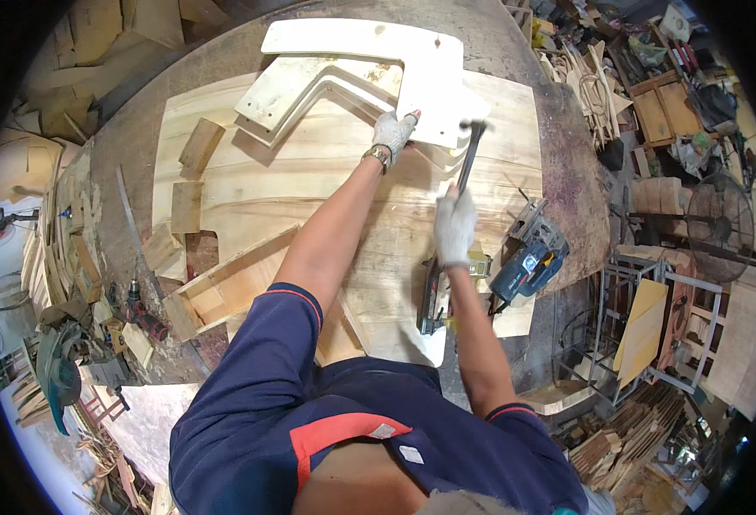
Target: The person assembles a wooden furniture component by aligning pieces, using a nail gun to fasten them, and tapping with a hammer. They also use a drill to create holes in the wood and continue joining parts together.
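The white-gloved right hand (455, 227) is grasping a black hammer (470, 159) beside the pale, angled wooden frame (432, 73), which is lying on a light wooden sheet (253, 184). The white-gloved left hand (392, 130) is touching it, grip unclear; pieces are looking cut, hammering apparently unfinished.

Angled wooden pieces (434, 81): pale, flat, dark-spotted, lie stacked and overlapping on wooden sheet (262, 184) | hammer (467, 159): dark, slants, head blurs by pieces' right edge, contact unclear
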A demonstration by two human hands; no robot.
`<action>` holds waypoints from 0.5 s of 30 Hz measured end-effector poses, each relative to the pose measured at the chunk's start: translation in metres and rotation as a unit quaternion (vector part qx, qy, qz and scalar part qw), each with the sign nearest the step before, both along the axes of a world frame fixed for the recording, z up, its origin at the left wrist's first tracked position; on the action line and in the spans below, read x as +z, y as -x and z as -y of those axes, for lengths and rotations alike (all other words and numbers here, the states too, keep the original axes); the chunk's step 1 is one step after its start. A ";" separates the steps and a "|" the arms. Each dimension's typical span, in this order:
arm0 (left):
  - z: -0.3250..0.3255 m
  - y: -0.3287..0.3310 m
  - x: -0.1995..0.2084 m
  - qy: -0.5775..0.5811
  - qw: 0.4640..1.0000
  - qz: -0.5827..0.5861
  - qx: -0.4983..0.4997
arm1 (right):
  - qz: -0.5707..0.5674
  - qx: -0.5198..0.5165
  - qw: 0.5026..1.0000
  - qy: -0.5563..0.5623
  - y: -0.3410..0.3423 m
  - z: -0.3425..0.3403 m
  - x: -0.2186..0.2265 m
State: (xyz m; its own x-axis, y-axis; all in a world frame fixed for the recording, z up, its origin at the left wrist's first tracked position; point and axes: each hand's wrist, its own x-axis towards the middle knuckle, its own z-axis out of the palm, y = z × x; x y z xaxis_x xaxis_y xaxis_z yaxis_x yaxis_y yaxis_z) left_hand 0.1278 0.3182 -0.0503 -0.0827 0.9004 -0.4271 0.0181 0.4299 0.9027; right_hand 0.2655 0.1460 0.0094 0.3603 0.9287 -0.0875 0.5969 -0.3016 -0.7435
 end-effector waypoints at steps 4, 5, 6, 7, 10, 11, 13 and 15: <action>0.026 0.047 0.026 -0.016 1.000 -0.018 0.006 | 0.003 -0.011 0.995 0.097 0.018 0.102 -0.015; 0.034 0.064 0.035 -0.023 1.000 -0.014 0.000 | 0.058 -0.007 0.988 0.140 0.024 0.120 -0.019; 0.048 0.080 0.042 -0.026 1.000 -0.010 -0.005 | 0.054 0.017 0.990 0.126 0.027 0.137 -0.023; 0.064 0.096 0.049 -0.030 1.000 -0.005 -0.009 | 0.049 0.040 0.992 0.113 0.028 0.153 -0.027; 0.097 0.137 0.071 -0.059 0.996 0.062 -0.030 | 0.069 0.099 0.986 0.116 0.028 0.169 -0.049; 0.109 0.148 0.076 -0.055 0.995 0.081 -0.036 | 0.074 0.122 0.978 0.152 0.027 0.173 -0.055; 0.132 0.166 0.084 -0.030 0.998 0.018 -0.056 | 0.055 0.129 0.979 0.146 0.025 0.177 -0.065; 0.161 0.172 0.083 -0.001 0.997 -0.002 -0.080 | -0.009 0.080 0.984 0.158 0.020 0.181 -0.058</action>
